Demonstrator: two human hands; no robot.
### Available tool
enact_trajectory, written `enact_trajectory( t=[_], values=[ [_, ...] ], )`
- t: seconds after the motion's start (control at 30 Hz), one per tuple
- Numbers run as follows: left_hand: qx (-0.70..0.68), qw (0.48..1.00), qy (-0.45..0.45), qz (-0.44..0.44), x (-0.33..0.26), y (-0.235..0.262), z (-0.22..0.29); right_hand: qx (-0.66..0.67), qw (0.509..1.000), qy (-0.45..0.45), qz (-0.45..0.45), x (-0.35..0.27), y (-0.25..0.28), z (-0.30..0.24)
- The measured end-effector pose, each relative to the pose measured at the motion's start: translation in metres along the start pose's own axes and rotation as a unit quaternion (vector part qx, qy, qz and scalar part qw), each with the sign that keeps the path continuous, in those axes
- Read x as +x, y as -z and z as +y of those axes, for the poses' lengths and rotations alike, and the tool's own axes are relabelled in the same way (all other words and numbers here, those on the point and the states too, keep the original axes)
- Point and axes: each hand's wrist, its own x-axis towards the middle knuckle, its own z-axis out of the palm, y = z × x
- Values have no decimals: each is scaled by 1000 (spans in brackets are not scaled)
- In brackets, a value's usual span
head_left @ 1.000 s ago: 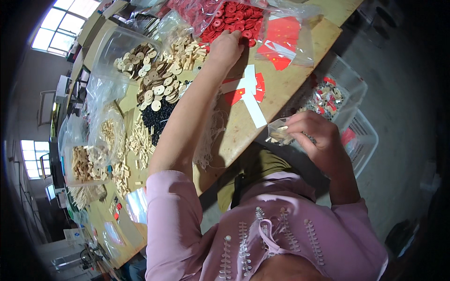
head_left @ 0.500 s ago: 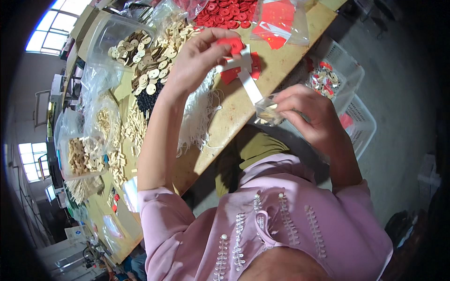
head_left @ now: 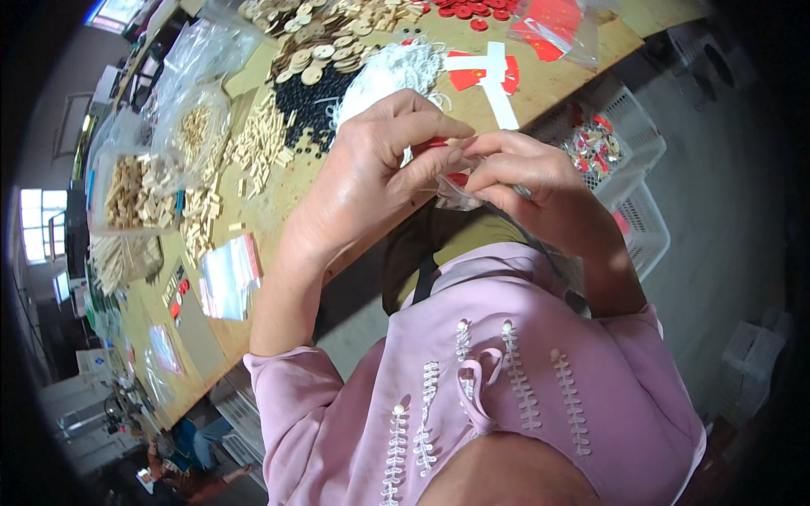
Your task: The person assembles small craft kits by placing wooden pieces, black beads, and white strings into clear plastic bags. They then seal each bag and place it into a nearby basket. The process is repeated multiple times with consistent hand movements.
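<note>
In front of my chest my two hands meet. My left hand [head_left: 375, 164] is closed, pinching a red disc [head_left: 436, 143] that shows only as a thin edge between the fingers. Closed as well, my right hand [head_left: 536, 181] grips a small clear plastic bag [head_left: 456, 196] near its mouth. Something red shows at the bag, partly behind the fingers; its contents are mostly hidden. Past my hands on the table lie red cards [head_left: 464, 78] with white strips [head_left: 499, 105] across them.
On the table [head_left: 557, 84] are white cords [head_left: 392, 76], black beads [head_left: 299, 105], wooden discs [head_left: 325, 57], small wooden sticks [head_left: 261, 143] and red discs [head_left: 477, 10]. Flat clear bags [head_left: 229, 278] lie at the left. White plastic crates [head_left: 645, 223] stand right of the table. Another person [head_left: 190, 472] is at lower left.
My left hand has come down from above the cards to my right hand, bringing the red disc to the small bag. The view has shifted, showing more of the table's left side.
</note>
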Motion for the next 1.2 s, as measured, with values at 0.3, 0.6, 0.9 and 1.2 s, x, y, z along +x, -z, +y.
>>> enact_trajectory(
  t=[0.3,0.6,0.9,1.2],
  values=[
    [-44,992,113,38,-64,-1,10,46,997,34,-58,4,-40,-15],
    [-22,999,8,46,-105,-5,-3,40,993,42,-100,-1,-39,-18],
    [-69,987,82,121,-141,-27,-1,-294,955,-1,37,-10,11,58],
    [-98,973,134,160,-153,-44,4,-253,965,-27,-61,0,53,121]
  ],
)
